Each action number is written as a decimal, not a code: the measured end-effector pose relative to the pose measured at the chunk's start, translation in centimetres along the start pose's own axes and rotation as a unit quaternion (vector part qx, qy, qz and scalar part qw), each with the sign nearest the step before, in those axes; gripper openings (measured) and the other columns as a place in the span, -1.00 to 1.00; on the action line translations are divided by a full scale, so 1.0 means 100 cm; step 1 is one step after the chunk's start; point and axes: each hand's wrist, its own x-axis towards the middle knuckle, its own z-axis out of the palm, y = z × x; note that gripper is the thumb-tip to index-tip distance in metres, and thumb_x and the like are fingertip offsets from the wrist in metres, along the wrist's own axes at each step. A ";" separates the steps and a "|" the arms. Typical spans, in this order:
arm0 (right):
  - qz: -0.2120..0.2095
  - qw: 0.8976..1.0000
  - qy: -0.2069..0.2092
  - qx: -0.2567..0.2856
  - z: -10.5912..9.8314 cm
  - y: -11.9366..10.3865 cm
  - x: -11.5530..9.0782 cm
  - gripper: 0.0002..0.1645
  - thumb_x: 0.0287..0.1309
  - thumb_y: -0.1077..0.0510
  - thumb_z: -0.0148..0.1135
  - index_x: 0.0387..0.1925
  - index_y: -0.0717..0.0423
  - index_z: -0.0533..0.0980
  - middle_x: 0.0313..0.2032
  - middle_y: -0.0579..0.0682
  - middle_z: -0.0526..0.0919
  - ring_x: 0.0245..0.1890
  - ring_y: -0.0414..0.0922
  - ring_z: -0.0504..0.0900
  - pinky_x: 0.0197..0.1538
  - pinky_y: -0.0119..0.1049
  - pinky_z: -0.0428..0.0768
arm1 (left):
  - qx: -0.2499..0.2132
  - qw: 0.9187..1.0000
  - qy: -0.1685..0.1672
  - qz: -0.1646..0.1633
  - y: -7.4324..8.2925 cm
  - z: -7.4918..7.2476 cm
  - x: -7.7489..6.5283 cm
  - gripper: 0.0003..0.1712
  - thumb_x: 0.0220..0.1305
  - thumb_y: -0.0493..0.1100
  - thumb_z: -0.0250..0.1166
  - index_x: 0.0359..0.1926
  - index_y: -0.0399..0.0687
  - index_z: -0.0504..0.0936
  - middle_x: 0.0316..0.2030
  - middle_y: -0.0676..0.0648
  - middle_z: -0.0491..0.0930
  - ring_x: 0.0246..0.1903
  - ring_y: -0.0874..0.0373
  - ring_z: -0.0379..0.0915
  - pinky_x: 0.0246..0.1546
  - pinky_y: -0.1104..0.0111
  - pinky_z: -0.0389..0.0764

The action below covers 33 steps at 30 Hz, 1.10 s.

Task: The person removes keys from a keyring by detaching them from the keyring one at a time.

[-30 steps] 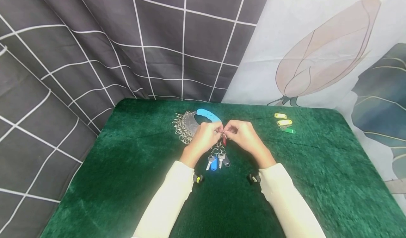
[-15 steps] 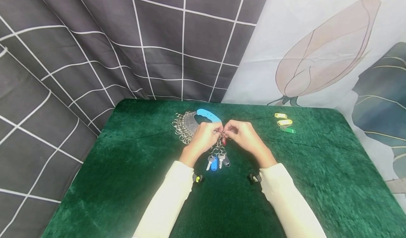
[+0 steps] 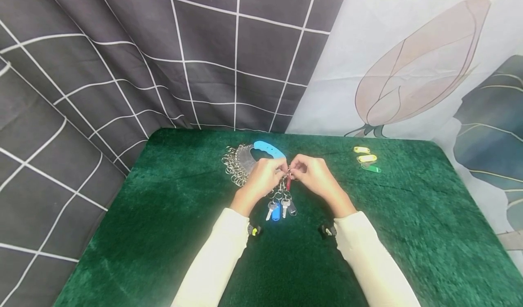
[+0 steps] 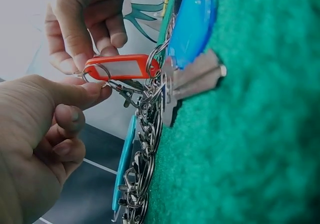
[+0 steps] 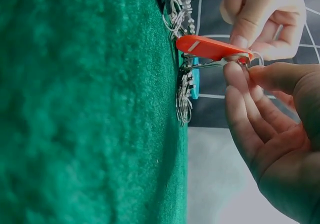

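Note:
In the head view, my left hand (image 3: 264, 176) and right hand (image 3: 313, 175) meet at a red key tag (image 4: 119, 69). The right thumb and fingers pinch the split ring (image 5: 244, 62) at the tag's end. Thumb and forefinger of the left hand pinch a small metal clasp (image 4: 126, 91) right beside that ring. Behind the left hand lies a key holder with a blue handle (image 3: 268, 149), its edge lined with metal rings (image 3: 234, 165). Below the hands are a blue tag (image 3: 275, 211), a dark tag (image 3: 292, 208) and two keys, one silver key (image 3: 285, 207) between them.
Two yellow tags, the nearer yellow tag (image 3: 367, 158) above a green tag (image 3: 372, 168), lie on the right side of the green cloth-covered table (image 3: 408, 234). A dark checked curtain (image 3: 212, 34) and a pale patterned one hang behind its back edge.
The red tag has shifted slightly between the fingertips and now hangs more upright. Both hands stay in nearly the same place; the other tags and keys have barely moved.

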 end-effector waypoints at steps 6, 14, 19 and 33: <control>-0.014 1.000 0.005 -0.018 0.000 0.001 0.001 -0.97 0.30 0.24 0.34 -0.23 0.10 0.63 -0.38 -0.03 0.73 -0.37 -0.13 0.65 -0.24 -0.16 0.65 | 0.001 0.999 0.010 -0.050 0.002 0.000 0.002 -0.89 0.28 -0.26 0.42 -0.35 0.00 0.66 -0.33 0.01 0.74 -0.33 0.17 0.60 -0.27 0.34 0.62; -0.003 0.999 -0.010 -0.030 -0.001 -0.005 0.003 -0.93 0.31 0.27 0.32 -0.23 0.05 0.62 -0.31 0.00 0.73 -0.29 -0.08 0.68 -0.16 -0.10 0.69 | -0.069 0.991 -0.044 -0.109 0.001 -0.003 0.003 -0.88 0.35 -0.23 0.31 -0.24 -0.10 0.78 -0.22 -0.06 0.77 -0.16 0.07 0.69 -0.03 0.22 0.69; -0.008 0.999 -0.016 -0.034 -0.001 -0.006 0.002 -0.96 0.31 0.25 0.33 -0.22 0.11 0.63 -0.31 0.00 0.73 -0.28 -0.09 0.69 -0.14 -0.10 0.70 | -0.123 0.982 -0.064 -0.126 -0.001 -0.006 0.003 -0.91 0.33 -0.23 0.35 -0.27 -0.13 0.78 -0.28 -0.08 0.77 -0.25 0.10 0.67 -0.09 0.25 0.68; -0.012 0.999 0.004 -0.048 0.000 -0.003 0.002 -0.95 0.29 0.19 0.40 -0.30 0.06 0.64 -0.39 -0.02 0.73 -0.38 -0.12 0.66 -0.24 -0.16 0.67 | -0.159 0.975 -0.090 -0.125 -0.003 -0.007 0.002 -0.92 0.30 -0.24 0.38 -0.36 -0.10 0.73 -0.32 -0.07 0.72 -0.31 0.13 0.61 -0.16 0.30 0.64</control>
